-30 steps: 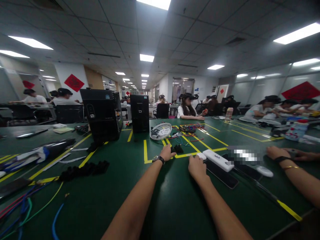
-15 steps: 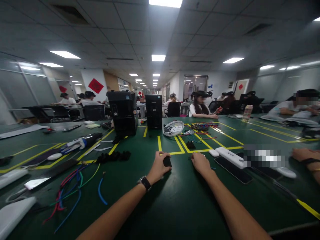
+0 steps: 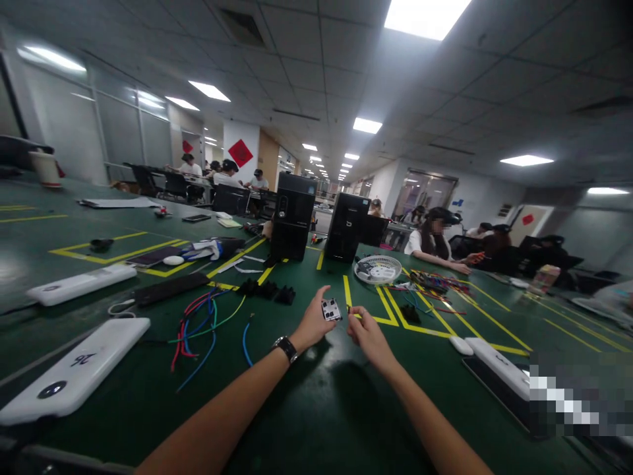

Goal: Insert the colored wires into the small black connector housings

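Note:
My left hand, with a watch on the wrist, holds a small square black-and-silver part between thumb and fingers, lifted a little above the green table. My right hand is just to its right, fingers curled close to the part's right edge; whether it pinches anything is hard to see. Several loose coloured wires lie on the table left of my left forearm. A row of small black parts lies beyond them.
Two black computer towers stand ahead, with a white fan grille to their right. White power banks lie at near left and right. Yellow tape lines mark the table. Other people sit at tables behind.
My left hand picked the small part off the table and raised it, turning its face up. My right hand came in next to it. My view swung to the left.

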{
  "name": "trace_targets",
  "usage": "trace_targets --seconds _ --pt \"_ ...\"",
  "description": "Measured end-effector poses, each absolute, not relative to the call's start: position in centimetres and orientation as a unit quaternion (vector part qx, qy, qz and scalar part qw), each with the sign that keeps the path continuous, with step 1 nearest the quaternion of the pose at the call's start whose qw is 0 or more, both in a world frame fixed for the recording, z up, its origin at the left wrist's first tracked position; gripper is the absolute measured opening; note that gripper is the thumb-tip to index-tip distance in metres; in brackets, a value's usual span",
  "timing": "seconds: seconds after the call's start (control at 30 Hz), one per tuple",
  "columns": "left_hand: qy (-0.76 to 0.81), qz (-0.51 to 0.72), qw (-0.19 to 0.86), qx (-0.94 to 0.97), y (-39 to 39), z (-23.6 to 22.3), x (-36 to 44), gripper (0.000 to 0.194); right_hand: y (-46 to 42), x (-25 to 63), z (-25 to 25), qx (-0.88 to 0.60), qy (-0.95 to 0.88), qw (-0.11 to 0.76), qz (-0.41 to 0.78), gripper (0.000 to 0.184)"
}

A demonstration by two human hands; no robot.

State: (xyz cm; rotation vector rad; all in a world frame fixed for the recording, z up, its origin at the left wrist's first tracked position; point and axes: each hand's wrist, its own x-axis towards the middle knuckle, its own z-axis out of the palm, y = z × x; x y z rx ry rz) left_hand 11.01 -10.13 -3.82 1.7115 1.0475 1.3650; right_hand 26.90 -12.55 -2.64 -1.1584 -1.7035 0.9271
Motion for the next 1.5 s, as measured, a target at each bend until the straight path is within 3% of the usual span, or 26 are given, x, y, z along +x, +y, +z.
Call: trace_targets --seconds 0.23,0.47,0.77,1.17,1.5 --pt "0.389 0.527 0.443 0.612 -10.1 -3.7 10.5 0.085 -12.7 25.4 -4.4 -0.431 -0.7 0.43 0.373 0.02" --pt "0.406 0.549 0.275 0.678 -10.5 -4.0 11.8 0.073 -13.8 26.2 -4.5 -0.462 -0.68 0.433 0.37 0.022" --pt "0.395 0.555 0.239 0.692 -11.4 -3.3 11.9 0.058 -13.9 26.0 -4.5 -0.485 -0.66 0.445 0.363 0.021" --pt "0.322 0.554 0.391 0.661 -11.0 -4.2 12.1 0.058 -14.1 25.9 -4.2 -0.486 -0.615 0.455 0.423 0.021" --pt "0.269 0.577 0.462 0.617 -12.0 -3.4 12.6 0.057 -14.7 25.7 -4.0 -0.491 -0.615 0.47 0.401 0.023"
